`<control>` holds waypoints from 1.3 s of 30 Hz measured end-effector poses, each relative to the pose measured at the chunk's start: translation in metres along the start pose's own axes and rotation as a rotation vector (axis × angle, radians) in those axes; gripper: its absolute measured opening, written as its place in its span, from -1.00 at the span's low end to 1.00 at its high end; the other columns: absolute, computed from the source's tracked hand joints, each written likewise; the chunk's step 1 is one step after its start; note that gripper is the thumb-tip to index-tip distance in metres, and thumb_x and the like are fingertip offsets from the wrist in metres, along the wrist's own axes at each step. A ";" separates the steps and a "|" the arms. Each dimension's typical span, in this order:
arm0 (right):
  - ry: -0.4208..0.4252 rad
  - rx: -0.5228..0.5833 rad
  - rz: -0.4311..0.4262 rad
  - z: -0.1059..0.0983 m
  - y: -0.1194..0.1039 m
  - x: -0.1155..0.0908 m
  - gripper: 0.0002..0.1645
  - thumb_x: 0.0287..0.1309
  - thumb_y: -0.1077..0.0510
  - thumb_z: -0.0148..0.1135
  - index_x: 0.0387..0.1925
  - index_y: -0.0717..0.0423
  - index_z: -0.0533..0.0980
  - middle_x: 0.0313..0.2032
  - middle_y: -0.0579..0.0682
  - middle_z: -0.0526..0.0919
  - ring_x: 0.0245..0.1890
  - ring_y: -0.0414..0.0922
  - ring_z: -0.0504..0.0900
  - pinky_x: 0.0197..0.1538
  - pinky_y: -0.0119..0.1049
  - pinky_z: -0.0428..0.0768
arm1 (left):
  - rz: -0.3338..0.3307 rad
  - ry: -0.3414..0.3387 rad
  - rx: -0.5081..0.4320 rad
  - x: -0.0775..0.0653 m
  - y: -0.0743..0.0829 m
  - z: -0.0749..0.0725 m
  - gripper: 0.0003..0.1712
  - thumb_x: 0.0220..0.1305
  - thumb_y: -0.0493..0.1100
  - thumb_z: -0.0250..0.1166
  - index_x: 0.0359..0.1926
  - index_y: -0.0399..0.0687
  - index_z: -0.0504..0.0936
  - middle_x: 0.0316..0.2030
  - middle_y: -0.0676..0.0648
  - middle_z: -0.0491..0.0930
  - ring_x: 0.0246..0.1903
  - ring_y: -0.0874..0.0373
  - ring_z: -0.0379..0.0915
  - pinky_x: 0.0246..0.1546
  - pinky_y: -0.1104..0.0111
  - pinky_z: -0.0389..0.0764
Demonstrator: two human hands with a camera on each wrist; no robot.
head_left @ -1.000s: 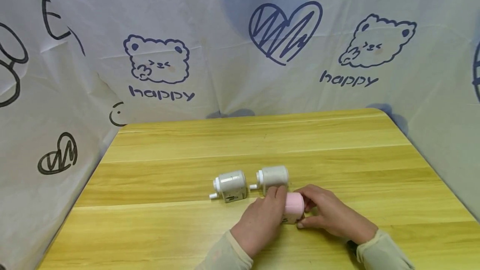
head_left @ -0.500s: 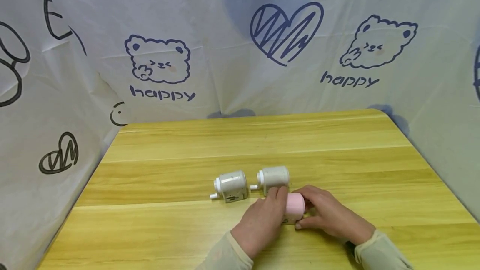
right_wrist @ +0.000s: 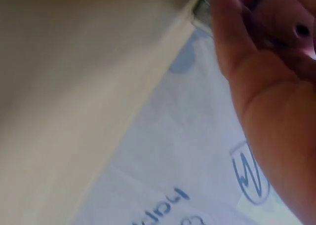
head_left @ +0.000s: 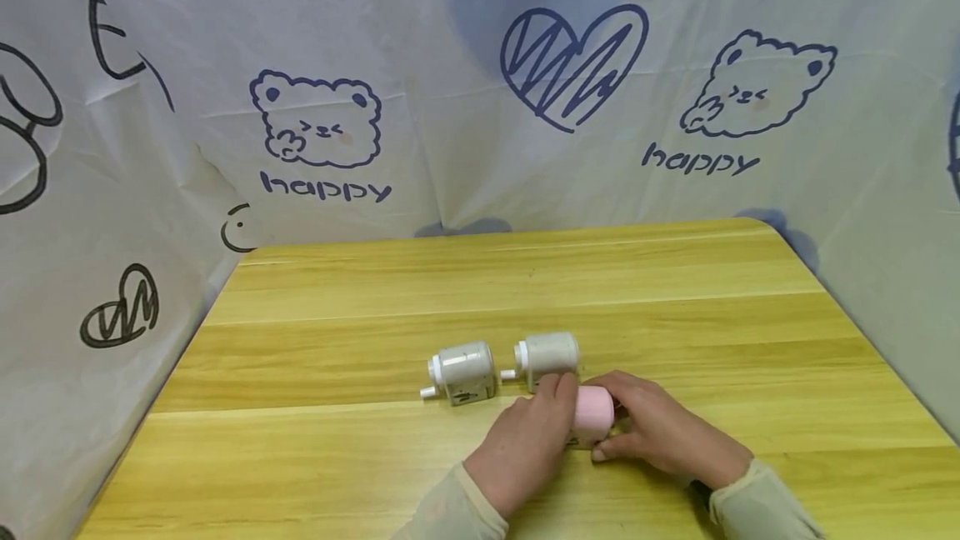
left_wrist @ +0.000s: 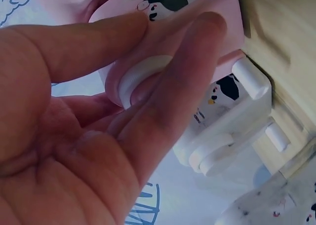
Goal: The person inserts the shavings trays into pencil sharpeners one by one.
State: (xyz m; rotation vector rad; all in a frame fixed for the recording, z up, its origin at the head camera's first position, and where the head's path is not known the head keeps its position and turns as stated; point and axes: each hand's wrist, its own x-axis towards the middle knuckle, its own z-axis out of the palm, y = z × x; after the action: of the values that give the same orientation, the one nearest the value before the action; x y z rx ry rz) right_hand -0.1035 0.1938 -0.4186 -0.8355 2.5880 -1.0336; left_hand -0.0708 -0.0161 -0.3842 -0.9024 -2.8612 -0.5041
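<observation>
A pink hand-crank pencil sharpener (head_left: 594,413) sits on the table in the head view, with both hands on it. My left hand (head_left: 525,442) holds it from the left, covering its crank side. In the left wrist view the left thumb and fingers lie on either side of the pink body, close to the white crank knob (left_wrist: 250,78). My right hand (head_left: 660,432) grips the right end, thumb low and fingers behind. The right wrist view shows a dark round hole (right_wrist: 301,30) in the pink end. Just behind stands a grey sharpener (head_left: 551,354), partly hidden by the left hand.
Another grey sharpener (head_left: 465,371) stands to the left, its white crank pointing left. All are on a wood-grain table (head_left: 315,457). White cloth (head_left: 442,107) with blue drawings hangs behind the table and along its sides.
The pink sharpener has shifted very slightly to the right, the left hand moving with it. The right hand stays at its end. The grey sharpeners have not moved.
</observation>
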 end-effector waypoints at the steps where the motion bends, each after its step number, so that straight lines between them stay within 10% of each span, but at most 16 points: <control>1: -0.023 0.007 0.015 -0.004 0.000 -0.002 -0.10 -0.17 -0.17 0.49 0.18 0.13 0.40 0.01 -0.06 0.52 -0.12 -0.20 0.52 -0.09 -0.25 0.55 | 0.000 -0.006 -0.003 0.001 0.001 0.000 -0.59 0.07 -0.42 0.24 -0.04 -0.20 0.36 -0.22 -0.12 0.47 -0.55 0.12 0.44 -0.66 0.43 0.41; 10: -0.092 0.177 0.249 -0.052 0.028 -0.034 -0.10 -0.06 0.09 0.46 0.25 0.40 0.28 -0.06 0.04 0.51 -0.18 -0.08 0.51 -0.21 -0.28 0.56 | 0.027 -0.016 0.013 0.028 0.022 0.020 -0.58 0.15 -0.33 0.26 0.04 -0.16 0.39 -0.21 -0.06 0.45 -0.53 0.23 0.40 -0.63 0.54 0.38; 15: -0.066 0.098 0.307 -0.062 0.046 -0.046 -0.26 0.03 0.10 0.39 0.17 0.40 0.34 -0.19 -0.02 0.51 -0.29 -0.19 0.47 -0.26 -0.30 0.52 | 0.009 0.039 0.029 0.053 0.032 0.032 -0.62 0.23 -0.31 0.21 0.05 -0.16 0.37 -0.20 -0.05 0.43 -0.58 0.28 0.35 -0.68 0.59 0.31; 25: -0.045 0.036 0.364 -0.062 0.055 -0.046 -0.36 0.08 0.00 0.35 0.08 0.33 0.42 -0.28 -0.05 0.48 -0.28 -0.11 0.44 -0.29 -0.28 0.48 | -0.047 -0.019 -0.015 0.083 0.035 0.040 -0.55 0.24 -0.31 0.20 0.15 -0.14 0.34 -0.11 -0.04 0.42 -0.59 0.29 0.36 -0.66 0.60 0.33; 39: -0.034 0.014 0.360 -0.059 0.060 -0.046 -0.39 0.11 -0.03 0.32 0.04 0.32 0.43 -0.33 -0.07 0.46 -0.31 -0.12 0.42 -0.32 -0.29 0.46 | -0.071 -0.032 -0.007 0.092 0.035 0.046 -0.42 0.15 -0.30 0.31 0.18 -0.07 0.32 -0.09 -0.02 0.42 -0.53 0.26 0.42 -0.59 0.56 0.39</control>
State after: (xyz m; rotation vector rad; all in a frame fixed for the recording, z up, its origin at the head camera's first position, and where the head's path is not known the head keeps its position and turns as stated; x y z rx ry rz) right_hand -0.1153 0.2892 -0.4170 -0.3579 2.5681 -0.9189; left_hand -0.1258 0.0756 -0.4000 -0.8203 -2.9307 -0.5109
